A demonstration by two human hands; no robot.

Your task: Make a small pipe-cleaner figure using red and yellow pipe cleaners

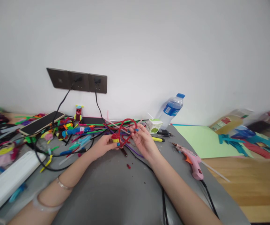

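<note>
Two pinching grips hang above the table (97, 193), the left hand (102, 145) on a red-and-yellow piece (115, 138), the right hand (143, 140) on a red fuzzy loop (126, 119), which could snag on loose stems (96, 131) behind if tugged sideways.

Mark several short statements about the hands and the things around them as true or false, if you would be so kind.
1. The left hand holds a small red-and-yellow piece. True.
2. The right hand holds the pink glue gun. False: it holds a red fuzzy loop; the pink glue gun lies on the gray table.
3. The plastic bottle has a blue cap. True.
4. The phone lies to the right of both hands. False: it lies to their left.
</note>
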